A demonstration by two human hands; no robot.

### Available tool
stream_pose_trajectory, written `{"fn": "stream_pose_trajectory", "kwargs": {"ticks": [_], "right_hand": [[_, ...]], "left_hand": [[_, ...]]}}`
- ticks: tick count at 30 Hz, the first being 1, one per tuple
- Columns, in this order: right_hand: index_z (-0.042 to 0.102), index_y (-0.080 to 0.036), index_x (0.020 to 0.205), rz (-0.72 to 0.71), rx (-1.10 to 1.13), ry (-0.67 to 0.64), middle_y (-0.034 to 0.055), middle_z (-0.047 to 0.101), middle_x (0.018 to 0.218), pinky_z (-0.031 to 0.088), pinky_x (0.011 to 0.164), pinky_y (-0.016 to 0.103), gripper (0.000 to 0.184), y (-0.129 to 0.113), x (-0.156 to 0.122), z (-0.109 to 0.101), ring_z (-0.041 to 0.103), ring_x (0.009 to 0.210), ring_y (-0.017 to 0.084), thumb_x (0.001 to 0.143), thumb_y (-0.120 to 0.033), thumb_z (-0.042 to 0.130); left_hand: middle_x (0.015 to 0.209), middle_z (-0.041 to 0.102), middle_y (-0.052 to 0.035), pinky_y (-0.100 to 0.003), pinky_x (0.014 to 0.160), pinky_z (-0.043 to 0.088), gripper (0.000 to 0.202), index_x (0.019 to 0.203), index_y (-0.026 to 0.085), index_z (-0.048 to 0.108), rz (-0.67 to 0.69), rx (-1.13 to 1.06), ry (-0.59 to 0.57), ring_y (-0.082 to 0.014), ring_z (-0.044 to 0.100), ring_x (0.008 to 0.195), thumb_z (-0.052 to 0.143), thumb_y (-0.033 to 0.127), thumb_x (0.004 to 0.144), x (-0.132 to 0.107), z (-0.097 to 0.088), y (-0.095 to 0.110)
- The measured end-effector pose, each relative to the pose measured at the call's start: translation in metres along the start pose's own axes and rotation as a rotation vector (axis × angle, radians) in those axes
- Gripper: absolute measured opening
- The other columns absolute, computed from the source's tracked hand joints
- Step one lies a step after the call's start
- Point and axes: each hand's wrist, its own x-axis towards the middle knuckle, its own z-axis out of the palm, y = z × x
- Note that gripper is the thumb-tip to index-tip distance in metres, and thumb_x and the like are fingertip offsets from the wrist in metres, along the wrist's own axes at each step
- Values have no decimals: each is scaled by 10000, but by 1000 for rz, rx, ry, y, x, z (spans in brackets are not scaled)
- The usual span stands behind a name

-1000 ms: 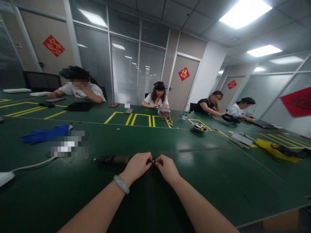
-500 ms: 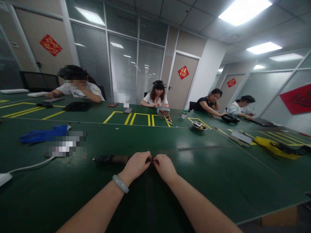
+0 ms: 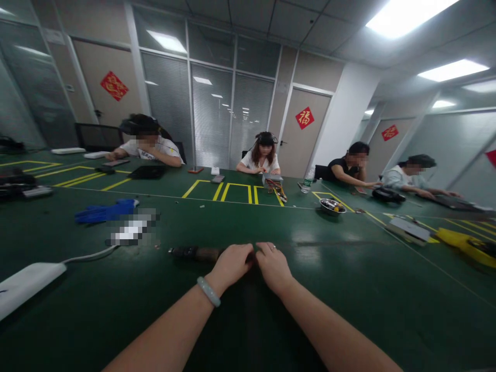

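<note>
Both of my hands rest together on the green table (image 3: 349,274), fingers curled. My left hand (image 3: 231,264), with a pale bangle on the wrist, and my right hand (image 3: 274,265), with a ring on one finger, meet and pinch something small that their fingers hide. Just left of my left hand lies a dark, brown-banded tool (image 3: 197,253), touching or running under it.
Blue gloves (image 3: 106,211) and a white power strip (image 3: 27,283) with its cord lie on the left. A metal bowl (image 3: 331,206) and a water bottle (image 3: 308,179) stand farther back. Several people sit along the far side. A yellow object (image 3: 467,243) lies at right.
The camera has turned left, so everything has slid right in view. My hands stay together on the table, with the small item between them now hidden.
</note>
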Motion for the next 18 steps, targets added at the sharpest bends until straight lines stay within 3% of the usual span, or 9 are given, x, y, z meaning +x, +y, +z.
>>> {"fn": "stream_pose_trajectory", "kwargs": {"ticks": [2, 5, 9, 12, 15, 18], "right_hand": [[613, -149, 1018, -39, 30, 10, 99, 653, 1096, 389, 1019, 362, 208, 4, 1, 5, 529, 1161, 217, 913, -106, 440], [606, -144, 979, -77, 43, -33, 60, 678, 915, 340, 1069, 344, 212, 7, 4, 8, 616, 965, 175, 898, -64, 426], [576, -144, 971, -100, 15, -30, 73, 644, 932, 375, 1014, 333, 199, 8, 6, 6, 602, 929, 188, 889, -54, 419], [551, -164, 933, -52, 21, -51, 72, 624, 921, 425, 906, 337, 146, 20, 2, 4, 588, 918, 208, 906, -95, 425], [538, -178, 925, 26, 48, -96, 76, 622, 951, 426, 844, 330, 114, 55, -15, 3, 584, 922, 216, 915, -139, 432], [538, -190, 916, 161, 61, -157, 91, 629, 977, 414, 826, 327, 105, 114, -49, 0, 590, 931, 221, 913, -187, 433]], "left_hand": [[1016, 662, -36, -330, 869, 437, 215, 1053, 231, 556, 4, -22, 10, -220, 623, 973, 581, 203, 842, -1, 0, 1], [1153, 642, -44, -373, 961, 418, 371, 1196, 245, 502, 50, -38, 60, -228, 603, 1065, 602, 235, 839, -3, -1, 1], [1353, 539, -39, -431, 1154, 214, 466, 1315, 248, 443, 153, -5, 163, -215, 453, 1290, 583, 334, 878, -7, -7, 1], [1374, 526, -20, -425, 1173, 183, 413, 1334, 258, 441, 163, -3, 221, -187, 418, 1322, 494, 357, 937, -11, -16, 0], [1371, 531, -21, -432, 1173, 196, 395, 1340, 256, 448, 133, -10, 249, -185, 420, 1323, 436, 382, 965, -14, -22, -1], [1385, 518, -17, -433, 1170, 215, 418, 1364, 262, 431, 88, -23, 239, -184, 402, 1337, 399, 418, 978, -16, -23, -1]]}}
